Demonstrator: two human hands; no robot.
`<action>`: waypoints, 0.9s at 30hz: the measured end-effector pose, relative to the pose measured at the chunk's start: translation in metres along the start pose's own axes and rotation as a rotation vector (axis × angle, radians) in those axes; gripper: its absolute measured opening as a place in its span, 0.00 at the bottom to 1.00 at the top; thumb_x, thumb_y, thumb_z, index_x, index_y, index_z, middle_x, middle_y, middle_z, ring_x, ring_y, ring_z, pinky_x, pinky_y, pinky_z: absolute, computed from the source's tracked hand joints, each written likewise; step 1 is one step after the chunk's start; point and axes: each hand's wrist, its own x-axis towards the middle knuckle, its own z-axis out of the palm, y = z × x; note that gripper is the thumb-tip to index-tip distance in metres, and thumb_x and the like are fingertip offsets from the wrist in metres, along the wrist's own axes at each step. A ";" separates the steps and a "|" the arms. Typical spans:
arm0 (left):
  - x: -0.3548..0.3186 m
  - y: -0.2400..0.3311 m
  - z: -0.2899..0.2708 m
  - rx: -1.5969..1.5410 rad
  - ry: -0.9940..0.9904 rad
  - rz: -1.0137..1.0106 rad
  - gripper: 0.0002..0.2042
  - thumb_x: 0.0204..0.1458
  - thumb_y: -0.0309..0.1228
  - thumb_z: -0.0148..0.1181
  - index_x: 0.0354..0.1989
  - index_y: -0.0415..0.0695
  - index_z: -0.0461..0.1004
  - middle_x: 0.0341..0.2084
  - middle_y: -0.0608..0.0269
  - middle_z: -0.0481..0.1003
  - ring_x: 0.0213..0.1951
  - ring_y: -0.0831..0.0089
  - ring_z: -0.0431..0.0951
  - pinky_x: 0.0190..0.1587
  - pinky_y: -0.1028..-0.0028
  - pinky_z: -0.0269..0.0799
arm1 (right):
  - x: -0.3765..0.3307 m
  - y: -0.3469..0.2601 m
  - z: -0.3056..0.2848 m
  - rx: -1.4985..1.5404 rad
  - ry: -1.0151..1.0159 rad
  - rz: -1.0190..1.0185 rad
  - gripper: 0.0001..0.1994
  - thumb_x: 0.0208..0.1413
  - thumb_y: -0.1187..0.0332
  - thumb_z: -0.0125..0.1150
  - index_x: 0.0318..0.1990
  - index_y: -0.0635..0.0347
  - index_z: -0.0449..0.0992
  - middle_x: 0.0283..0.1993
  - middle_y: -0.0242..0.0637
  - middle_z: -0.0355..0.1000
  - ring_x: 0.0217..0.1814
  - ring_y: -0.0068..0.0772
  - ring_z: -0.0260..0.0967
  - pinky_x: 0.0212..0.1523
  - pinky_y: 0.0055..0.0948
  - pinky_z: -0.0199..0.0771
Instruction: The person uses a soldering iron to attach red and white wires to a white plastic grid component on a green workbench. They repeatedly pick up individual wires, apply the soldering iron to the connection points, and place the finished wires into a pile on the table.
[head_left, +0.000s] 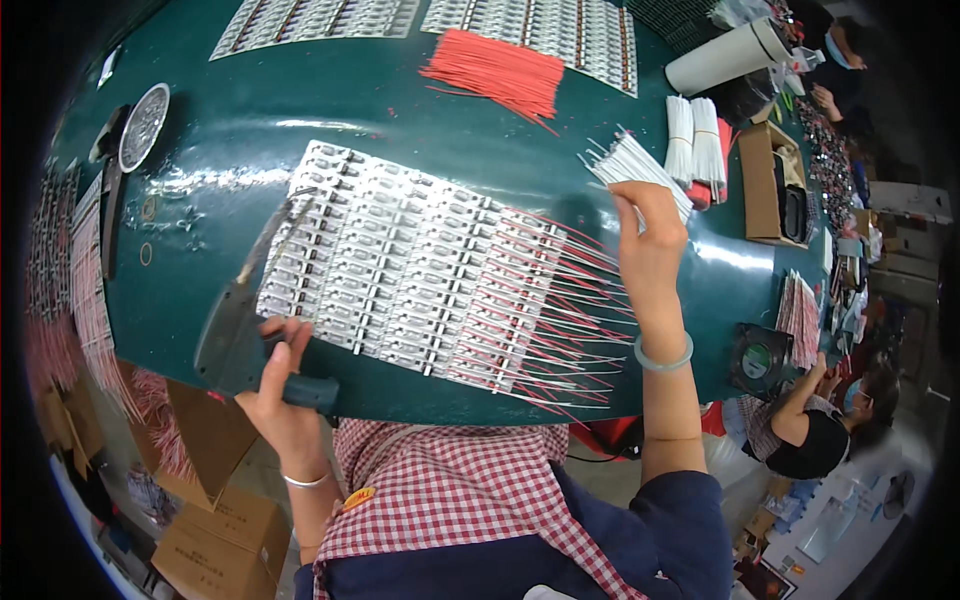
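My left hand [280, 385] is wrapped round the handle of a dark green soldering gun [228, 335], at the near left corner of a white sheet of circuit boards [385, 265]. Its metal tip points up beside the sheet's left edge. Red and white wires [590, 300] stick out to the right from the sheet's rightmost column. The other columns show no such wires. My right hand [652, 235] has thumb and forefinger pinched at the near end of a loose pile of white wires [635, 165]. Whether a wire sits between those fingertips cannot be made out.
Red wires [500, 75] lie at the back, overlapping more board sheets [545, 30]. Banded white bundles [692, 145], a white tumbler [725, 58], an open cardboard box [765, 185] and a black fan [758, 358] stand right. A silver dish [145, 128] is left. Another person [825, 410] works at right.
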 end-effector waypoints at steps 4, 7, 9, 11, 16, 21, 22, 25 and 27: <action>0.010 0.000 -0.006 0.005 -0.019 0.034 0.19 0.52 0.18 0.60 0.54 0.34 0.69 0.44 0.50 0.74 0.46 0.60 0.79 0.54 0.56 0.78 | -0.006 0.037 0.011 -0.153 0.037 -0.043 0.07 0.51 0.80 0.63 0.37 0.62 0.78 0.42 0.40 0.74 0.47 0.45 0.70 0.47 0.39 0.71; 0.008 0.000 -0.006 -0.025 -0.011 0.056 0.20 0.52 0.18 0.60 0.54 0.34 0.69 0.44 0.50 0.75 0.46 0.61 0.80 0.53 0.56 0.79 | -0.010 0.037 0.018 -0.220 0.020 -0.028 0.07 0.51 0.80 0.63 0.38 0.62 0.78 0.43 0.41 0.74 0.47 0.45 0.70 0.47 0.40 0.71; 0.006 0.002 -0.003 -0.012 -0.028 0.055 0.18 0.53 0.16 0.58 0.53 0.32 0.69 0.45 0.50 0.74 0.47 0.60 0.78 0.56 0.57 0.76 | -0.012 0.043 0.021 -0.261 0.033 -0.047 0.09 0.51 0.79 0.63 0.41 0.61 0.78 0.40 0.41 0.75 0.45 0.46 0.71 0.46 0.40 0.72; 0.002 0.004 -0.002 0.001 -0.025 0.062 0.17 0.53 0.15 0.57 0.53 0.31 0.69 0.46 0.49 0.74 0.48 0.60 0.78 0.58 0.58 0.75 | -0.013 0.052 0.023 -0.271 0.045 -0.080 0.10 0.51 0.79 0.63 0.42 0.61 0.79 0.39 0.41 0.75 0.44 0.46 0.71 0.44 0.40 0.72; -0.004 0.009 -0.001 -0.008 0.008 0.074 0.18 0.53 0.15 0.57 0.53 0.31 0.69 0.45 0.49 0.74 0.47 0.61 0.78 0.56 0.58 0.76 | -0.007 0.059 0.019 -0.261 0.086 -0.129 0.09 0.50 0.79 0.64 0.40 0.60 0.83 0.34 0.39 0.76 0.38 0.42 0.73 0.39 0.37 0.74; -0.006 0.010 -0.004 -0.013 -0.005 0.105 0.20 0.52 0.15 0.58 0.55 0.33 0.69 0.45 0.49 0.75 0.47 0.61 0.78 0.56 0.58 0.76 | 0.010 0.043 -0.003 -0.301 0.024 -0.131 0.12 0.50 0.81 0.62 0.42 0.60 0.82 0.35 0.39 0.75 0.38 0.43 0.74 0.38 0.37 0.74; -0.007 0.010 -0.005 -0.019 -0.012 0.109 0.20 0.52 0.15 0.58 0.55 0.34 0.69 0.45 0.49 0.75 0.46 0.61 0.78 0.56 0.58 0.77 | 0.017 0.037 -0.008 -0.312 0.002 -0.122 0.13 0.49 0.82 0.62 0.42 0.60 0.82 0.36 0.39 0.74 0.38 0.43 0.74 0.37 0.37 0.74; -0.008 0.010 -0.005 -0.023 -0.035 0.121 0.21 0.52 0.15 0.58 0.56 0.34 0.69 0.45 0.49 0.75 0.46 0.60 0.79 0.55 0.58 0.77 | 0.041 0.016 -0.024 -0.324 -0.115 -0.255 0.15 0.47 0.83 0.60 0.43 0.60 0.81 0.37 0.40 0.73 0.38 0.44 0.74 0.37 0.38 0.74; -0.010 0.014 -0.005 -0.018 -0.045 0.130 0.21 0.51 0.15 0.58 0.56 0.34 0.68 0.45 0.49 0.75 0.45 0.61 0.79 0.54 0.59 0.78 | 0.056 -0.012 -0.023 -0.474 -0.250 -0.382 0.13 0.44 0.82 0.61 0.40 0.63 0.81 0.37 0.42 0.74 0.38 0.43 0.75 0.38 0.37 0.75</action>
